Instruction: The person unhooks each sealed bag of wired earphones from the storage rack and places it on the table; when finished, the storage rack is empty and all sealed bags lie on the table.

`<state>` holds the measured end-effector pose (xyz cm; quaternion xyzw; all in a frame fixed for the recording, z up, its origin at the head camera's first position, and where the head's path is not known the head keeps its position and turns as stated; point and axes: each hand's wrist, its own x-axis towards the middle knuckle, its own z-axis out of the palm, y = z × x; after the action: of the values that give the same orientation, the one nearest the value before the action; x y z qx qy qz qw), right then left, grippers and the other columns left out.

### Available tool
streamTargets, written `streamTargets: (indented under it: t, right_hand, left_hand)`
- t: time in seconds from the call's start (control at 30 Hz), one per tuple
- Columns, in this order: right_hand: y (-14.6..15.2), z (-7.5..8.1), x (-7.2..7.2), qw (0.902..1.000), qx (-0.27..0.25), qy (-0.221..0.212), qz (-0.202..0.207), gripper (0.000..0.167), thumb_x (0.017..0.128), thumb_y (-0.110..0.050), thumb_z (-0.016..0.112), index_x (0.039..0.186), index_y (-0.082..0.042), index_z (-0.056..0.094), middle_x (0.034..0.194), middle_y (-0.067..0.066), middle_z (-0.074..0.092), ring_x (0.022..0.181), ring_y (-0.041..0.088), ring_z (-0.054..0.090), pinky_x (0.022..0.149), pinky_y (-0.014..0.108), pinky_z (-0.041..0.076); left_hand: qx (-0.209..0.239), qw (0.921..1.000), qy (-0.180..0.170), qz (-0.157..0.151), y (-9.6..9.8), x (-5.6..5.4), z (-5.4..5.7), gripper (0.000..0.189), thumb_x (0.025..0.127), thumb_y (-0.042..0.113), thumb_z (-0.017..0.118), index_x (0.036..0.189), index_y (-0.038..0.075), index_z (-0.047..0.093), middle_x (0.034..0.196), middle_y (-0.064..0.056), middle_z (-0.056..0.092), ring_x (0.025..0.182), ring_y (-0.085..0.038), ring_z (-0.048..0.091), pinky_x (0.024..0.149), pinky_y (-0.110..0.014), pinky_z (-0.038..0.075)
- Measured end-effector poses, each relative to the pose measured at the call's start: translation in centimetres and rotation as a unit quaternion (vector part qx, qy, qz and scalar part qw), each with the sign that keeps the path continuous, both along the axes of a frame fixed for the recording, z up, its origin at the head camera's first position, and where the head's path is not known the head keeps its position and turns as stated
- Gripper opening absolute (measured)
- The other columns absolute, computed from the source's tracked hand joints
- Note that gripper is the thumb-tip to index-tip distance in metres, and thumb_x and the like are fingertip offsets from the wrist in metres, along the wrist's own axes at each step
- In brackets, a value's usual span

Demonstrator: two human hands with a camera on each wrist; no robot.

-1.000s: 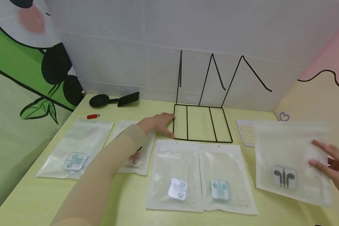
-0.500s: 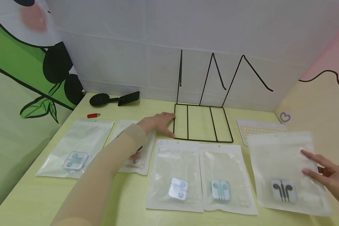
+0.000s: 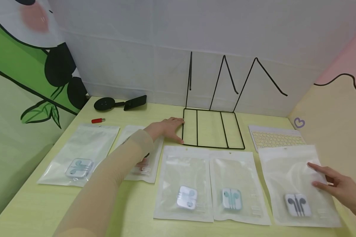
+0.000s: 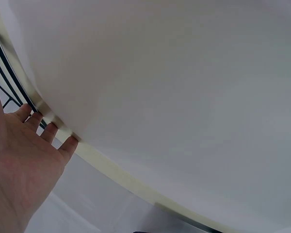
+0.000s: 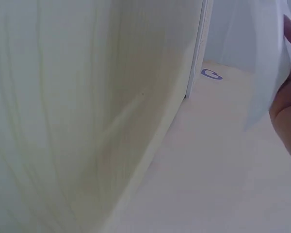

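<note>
In the head view my left hand point(image 3: 167, 129) lies on the table at the left side of a black wire rack point(image 3: 197, 128), fingertips and thumb at its base frame. Its fingers are spread in the left wrist view. My right hand point(image 3: 341, 186) pinches the right edge of a frosted zip pouch point(image 3: 293, 174) holding boxed earphones point(image 3: 297, 205) with dark buds. That pouch is low over the table, its top at the keyboard's front. The right wrist view shows the pouch's edge point(image 5: 269, 63) between fingers and thumb.
Two similar pouches point(image 3: 185, 174) with earphones lie side by side in front of the rack. Further left are another earphone pouch point(image 3: 92, 144) and one partly under my left forearm. A white keyboard point(image 3: 277, 136), a red USB stick point(image 3: 96, 120) and a black utensil point(image 3: 105, 104) lie behind.
My right hand has lowered the pouch toward the table and slightly left, uncovering more of the keyboard. The left hand has stayed at the rack.
</note>
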<state>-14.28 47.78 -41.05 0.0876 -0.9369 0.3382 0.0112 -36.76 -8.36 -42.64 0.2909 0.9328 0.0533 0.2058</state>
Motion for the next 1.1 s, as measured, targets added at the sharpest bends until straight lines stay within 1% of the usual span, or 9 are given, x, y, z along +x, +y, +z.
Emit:
streamTargets:
  t: [0.07,0.2,0.3,0.37,0.43,0.63,0.83,1.0,1.1]
  right_hand:
    - [0.0,-0.3,-0.2,0.9998,0.014,-0.001,0.012,0.060,0.085,-0.007,0.069,0.140,-0.018,0.047,0.120,-0.042,0.041,0.085,-0.016,0.050,0.057,0.016,0.046]
    - [0.2,-0.8,-0.7,0.9977,0.055,-0.001,0.041,0.060,0.084,-0.011,0.071,0.139,-0.018,0.049,0.125,-0.040,0.041,0.096,-0.022,0.042,0.063,0.008,0.041]
    - [0.3,-1.2,-0.9,0.9955,0.077,0.000,0.056,0.060,0.082,-0.012,0.073,0.137,-0.017,0.051,0.117,-0.034,0.048,0.091,-0.018,0.043,0.065,0.007,0.035]
    - [0.3,-1.4,-1.0,0.9945,0.081,-0.004,0.065,0.061,0.081,-0.012,0.074,0.137,-0.015,0.051,0.110,-0.030,0.049,0.086,-0.010,0.046,0.063,0.010,0.035]
    - [0.4,-1.6,-1.2,0.9940,0.083,-0.018,0.069,0.061,0.080,-0.012,0.074,0.136,-0.014,0.051,0.105,-0.026,0.049,0.083,-0.005,0.048,0.062,0.013,0.037]
    - [0.7,-2.2,-1.8,0.9911,0.083,-0.071,0.076,0.062,0.080,-0.015,0.074,0.137,-0.012,0.049,0.102,-0.024,0.050,0.082,-0.006,0.051,0.061,0.019,0.044]
    - [1.3,-2.9,-2.4,0.9888,0.081,-0.090,0.087,0.062,0.081,-0.015,0.073,0.138,-0.014,0.048,0.104,-0.018,0.048,0.082,-0.006,0.049,0.060,0.021,0.045]
    - [1.8,-3.3,-2.8,0.9881,0.065,-0.108,0.088,0.062,0.081,-0.013,0.073,0.138,-0.013,0.047,0.098,-0.010,0.050,0.079,-0.004,0.049,0.060,0.021,0.046]
    - [2.1,-3.5,-2.9,0.9877,0.060,-0.107,0.096,0.061,0.080,-0.011,0.073,0.136,-0.013,0.048,0.095,-0.005,0.050,0.077,-0.001,0.050,0.060,0.021,0.044]
  left_hand:
    - [0.000,1.0000,0.001,-0.001,0.0,-0.1,-0.1,0.104,0.078,0.067,0.060,0.153,0.015,0.012,0.159,-0.004,0.007,0.146,-0.028,0.006,0.114,-0.055,0.015]
    - [-0.001,1.0000,0.004,0.000,0.1,-0.1,-0.1,0.103,0.078,0.068,0.060,0.153,0.015,0.012,0.159,-0.003,0.007,0.146,-0.028,0.007,0.114,-0.055,0.016]
    - [0.000,1.0000,0.002,-0.001,0.1,-0.2,-0.1,0.104,0.078,0.068,0.060,0.153,0.015,0.012,0.159,-0.004,0.007,0.146,-0.028,0.007,0.114,-0.055,0.015]
    - [-0.001,1.0000,0.000,-0.001,0.1,-0.2,-0.1,0.104,0.078,0.068,0.060,0.153,0.015,0.011,0.159,-0.004,0.007,0.146,-0.028,0.006,0.114,-0.055,0.015]
    - [-0.003,1.0000,-0.001,-0.002,0.1,-0.1,0.0,0.104,0.078,0.068,0.059,0.153,0.015,0.011,0.159,-0.004,0.007,0.146,-0.029,0.006,0.114,-0.055,0.015]
    - [-0.007,1.0000,-0.002,-0.002,0.1,-0.1,0.1,0.105,0.077,0.069,0.059,0.153,0.015,0.011,0.159,-0.004,0.007,0.146,-0.029,0.007,0.114,-0.055,0.016]
    - [-0.006,1.0000,-0.001,0.001,0.1,0.0,0.1,0.105,0.077,0.069,0.060,0.153,0.014,0.012,0.159,-0.004,0.008,0.146,-0.029,0.007,0.114,-0.055,0.016]
    - [-0.002,1.0000,0.002,-0.001,0.1,-0.1,0.1,0.105,0.077,0.069,0.060,0.153,0.014,0.012,0.159,-0.004,0.009,0.145,-0.029,0.007,0.114,-0.054,0.016]
    - [0.000,1.0000,0.002,-0.002,0.1,-0.2,0.0,0.105,0.076,0.069,0.061,0.153,0.014,0.013,0.159,-0.004,0.009,0.145,-0.029,0.008,0.114,-0.054,0.016]
